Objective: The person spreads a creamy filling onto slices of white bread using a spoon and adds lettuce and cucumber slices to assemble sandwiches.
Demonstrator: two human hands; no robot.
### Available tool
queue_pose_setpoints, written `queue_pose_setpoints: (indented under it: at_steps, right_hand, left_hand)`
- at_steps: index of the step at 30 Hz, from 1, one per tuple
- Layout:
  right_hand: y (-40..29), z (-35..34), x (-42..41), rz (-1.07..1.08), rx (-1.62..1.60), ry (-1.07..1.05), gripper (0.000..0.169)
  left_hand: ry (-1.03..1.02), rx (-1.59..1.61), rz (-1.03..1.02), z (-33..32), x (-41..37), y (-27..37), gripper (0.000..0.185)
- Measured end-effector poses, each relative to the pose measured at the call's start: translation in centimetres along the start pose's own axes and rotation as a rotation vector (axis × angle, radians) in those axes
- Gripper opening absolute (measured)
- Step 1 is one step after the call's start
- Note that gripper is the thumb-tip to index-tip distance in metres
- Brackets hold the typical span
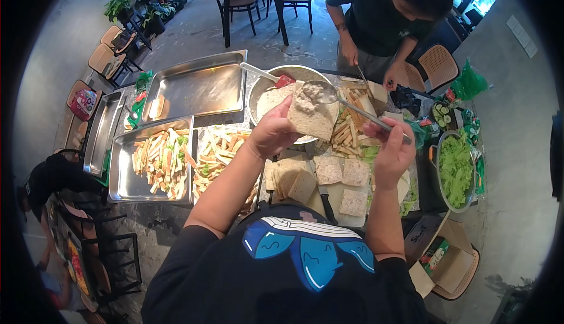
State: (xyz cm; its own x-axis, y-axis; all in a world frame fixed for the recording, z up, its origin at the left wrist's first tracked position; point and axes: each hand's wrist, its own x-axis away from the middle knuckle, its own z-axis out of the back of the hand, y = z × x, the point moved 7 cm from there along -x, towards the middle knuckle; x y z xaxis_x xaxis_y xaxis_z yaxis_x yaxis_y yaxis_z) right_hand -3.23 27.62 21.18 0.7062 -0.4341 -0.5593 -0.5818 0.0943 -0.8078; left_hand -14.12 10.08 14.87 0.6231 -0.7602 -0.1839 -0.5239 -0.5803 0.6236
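Note:
My left hand (274, 131) holds a slice of bread (313, 125) over a large round metal bowl (299, 69). In my right hand (393, 152) is a long-handled metal spoon (359, 111), its bowl resting at the slice's upper edge. A lump of pale, chunky spread (308, 97) sits on the bread under the spoon. A spatula (285, 80) with a red head and white handle leans in the bowl. Below my hands, bread slices topped with spread (328, 170) lie on a white cutting board (350, 221), beside plain bread slices (288, 177) and a black-handled knife (328, 207).
Left stand metal trays (150, 198) with cut bread strips and a larger tray (194, 88). Across the table a person (374, 29) cuts bread with a knife (363, 76). At right are a colander of lettuce (456, 174), a bowl of cucumber slices (440, 113) and a cardboard box (454, 258).

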Motion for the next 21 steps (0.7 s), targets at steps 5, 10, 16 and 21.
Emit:
queue_pose_setpoints:
  at_steps: [5,10,16,21]
  right_hand:
    - [0.2,1.2,0.4,-0.118,0.024,0.105,0.026]
    - [0.5,1.1,0.5,-0.169,-0.009,0.149,0.027]
    - [1.0,1.2,0.6,-0.144,0.032,0.152,0.027]
    - [0.1,-0.4,1.4,-0.068,0.023,0.068,0.026]
  left_hand:
    - [0.014,0.023,-0.061,0.6,0.2,0.3,0.076]
    - [-0.016,0.010,-0.053,0.7,0.1,-0.5,0.074]
    - [0.036,0.020,-0.072,-0.1,0.4,-0.3,0.070]
    - [0.096,0.083,-0.038,1.1,0.6,-0.4,0.073]
